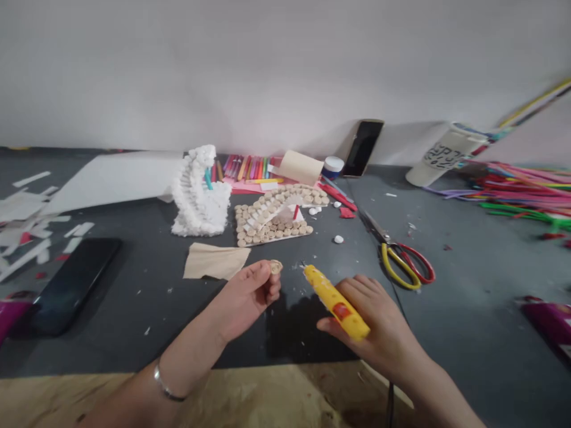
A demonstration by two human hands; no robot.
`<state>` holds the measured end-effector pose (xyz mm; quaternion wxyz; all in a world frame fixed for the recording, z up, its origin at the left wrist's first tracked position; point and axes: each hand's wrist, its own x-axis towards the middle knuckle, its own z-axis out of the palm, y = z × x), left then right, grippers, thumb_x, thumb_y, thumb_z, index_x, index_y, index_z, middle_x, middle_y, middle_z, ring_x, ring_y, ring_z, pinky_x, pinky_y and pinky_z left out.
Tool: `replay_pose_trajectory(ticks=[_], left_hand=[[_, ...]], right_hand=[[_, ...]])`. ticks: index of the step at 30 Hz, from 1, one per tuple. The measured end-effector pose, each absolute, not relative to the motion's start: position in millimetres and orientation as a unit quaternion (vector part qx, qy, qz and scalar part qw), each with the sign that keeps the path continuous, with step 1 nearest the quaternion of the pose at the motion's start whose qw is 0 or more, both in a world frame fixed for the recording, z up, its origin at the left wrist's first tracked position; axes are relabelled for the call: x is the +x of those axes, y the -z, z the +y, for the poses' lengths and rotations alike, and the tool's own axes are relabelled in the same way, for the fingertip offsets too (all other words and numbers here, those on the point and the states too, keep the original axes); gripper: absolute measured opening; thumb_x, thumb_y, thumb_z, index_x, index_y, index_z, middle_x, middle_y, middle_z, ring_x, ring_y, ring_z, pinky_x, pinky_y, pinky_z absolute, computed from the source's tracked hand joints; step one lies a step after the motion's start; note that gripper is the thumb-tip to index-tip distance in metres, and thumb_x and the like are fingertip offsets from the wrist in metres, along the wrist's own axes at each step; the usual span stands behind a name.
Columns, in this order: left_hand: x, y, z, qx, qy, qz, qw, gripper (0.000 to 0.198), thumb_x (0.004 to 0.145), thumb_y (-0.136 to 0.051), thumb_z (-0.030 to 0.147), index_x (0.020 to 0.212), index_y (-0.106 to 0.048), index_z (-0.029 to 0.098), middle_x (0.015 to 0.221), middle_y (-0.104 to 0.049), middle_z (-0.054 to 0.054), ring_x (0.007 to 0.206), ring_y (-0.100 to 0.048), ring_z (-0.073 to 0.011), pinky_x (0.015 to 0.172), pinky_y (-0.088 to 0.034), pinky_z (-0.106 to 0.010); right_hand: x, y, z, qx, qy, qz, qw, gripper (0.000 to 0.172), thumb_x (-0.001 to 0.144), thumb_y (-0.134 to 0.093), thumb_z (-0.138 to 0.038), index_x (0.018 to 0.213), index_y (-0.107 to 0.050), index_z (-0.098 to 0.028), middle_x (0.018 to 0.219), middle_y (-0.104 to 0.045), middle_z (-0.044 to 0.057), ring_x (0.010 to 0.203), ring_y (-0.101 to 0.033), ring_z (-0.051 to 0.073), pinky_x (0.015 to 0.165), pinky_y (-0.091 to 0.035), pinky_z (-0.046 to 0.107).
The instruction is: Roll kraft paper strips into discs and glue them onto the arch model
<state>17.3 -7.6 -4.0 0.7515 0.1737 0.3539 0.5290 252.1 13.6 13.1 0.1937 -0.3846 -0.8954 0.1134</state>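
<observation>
My left hand (250, 296) pinches a small round wooden disc (276, 267) between thumb and fingertips, held up just above the dark table. My right hand (379, 327) grips a yellow glue gun (335, 302), its nozzle pointing up-left toward the disc, a short gap away. Beyond the hands lies a flat board covered with several wooden discs forming an arch (272, 220). A white foam staircase model (196, 193) stands to its left. A tan paper scrap (215, 261) lies beside my left hand.
Scissors with yellow and red handles (401, 258) lie right of the glue gun. A black phone (66, 288) rests at the left, another phone (363, 147) leans on the wall. Coloured pens (247, 168), a white cup (441, 156), pipe cleaners (521, 190) and paper scraps (27, 229) surround the area.
</observation>
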Motion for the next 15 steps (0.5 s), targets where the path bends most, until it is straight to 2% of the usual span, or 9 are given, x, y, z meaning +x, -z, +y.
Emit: replay_pose_trajectory(ticks=[3, 6, 7, 10, 15], left_hand=[[15.8, 6.6, -5.0, 0.226, -0.523, 0.398, 0.719, 0.036, 0.067, -0.083, 0.044, 0.076, -0.063, 0.015, 0.069, -0.052, 0.003, 0.06, -0.046, -0.0065, 0.058, -0.039, -0.018], [13.0, 8.2, -3.7, 0.344, -0.48, 0.53, 0.608, 0.033, 0.07, -0.08, 0.045, 0.081, -0.067, 0.018, 0.067, -0.056, 0.002, 0.063, -0.05, -0.0098, 0.061, -0.04, -0.02], [11.7, 8.6, -3.7, 0.389, -0.454, 0.573, 0.561, 0.03, 0.073, -0.077, 0.044, 0.084, -0.068, 0.019, 0.073, -0.06, 0.0, 0.069, -0.053, -0.0117, 0.065, -0.042, -0.022], [7.6, 11.5, -3.6, 0.526, -0.382, 0.637, 0.413, 0.021, 0.079, -0.07, 0.041, 0.087, -0.069, 0.022, 0.079, -0.064, -0.001, 0.075, -0.058, -0.017, 0.071, -0.046, -0.028], [3.0, 24.9, -1.1, 0.677, -0.307, 0.631, 0.222, 0.014, 0.084, -0.062, 0.033, 0.09, -0.07, 0.024, 0.088, -0.069, -0.004, 0.086, -0.063, -0.024, 0.079, -0.049, -0.036]], right_hand=[[252.3, -5.6, 21.9, -0.454, -0.091, -0.875, 0.144, 0.035, 0.079, -0.071, -0.049, 0.078, -0.055, -0.018, 0.079, -0.059, 0.006, 0.075, -0.052, 0.024, 0.067, -0.04, 0.037], [254.8, 0.1, 28.8, -0.498, -0.091, -0.855, 0.111, 0.023, 0.074, -0.076, -0.028, 0.086, -0.058, -0.018, 0.087, -0.062, 0.007, 0.083, -0.055, 0.026, 0.073, -0.043, 0.038], [256.0, 1.4, 30.7, -0.502, -0.094, -0.853, 0.107, 0.021, 0.073, -0.074, -0.02, 0.087, -0.059, -0.018, 0.087, -0.063, 0.007, 0.084, -0.056, 0.026, 0.074, -0.044, 0.037], [261.5, 2.1, 36.4, -0.5, -0.098, -0.852, 0.118, 0.023, 0.068, -0.067, -0.005, 0.085, -0.058, -0.018, 0.086, -0.063, 0.006, 0.083, -0.056, 0.024, 0.074, -0.045, 0.036], [271.2, -5.2, 45.7, -0.481, -0.117, -0.849, 0.184, 0.026, 0.066, -0.064, -0.002, 0.085, -0.054, -0.018, 0.086, -0.061, 0.005, 0.079, -0.054, 0.021, 0.069, -0.044, 0.033]])
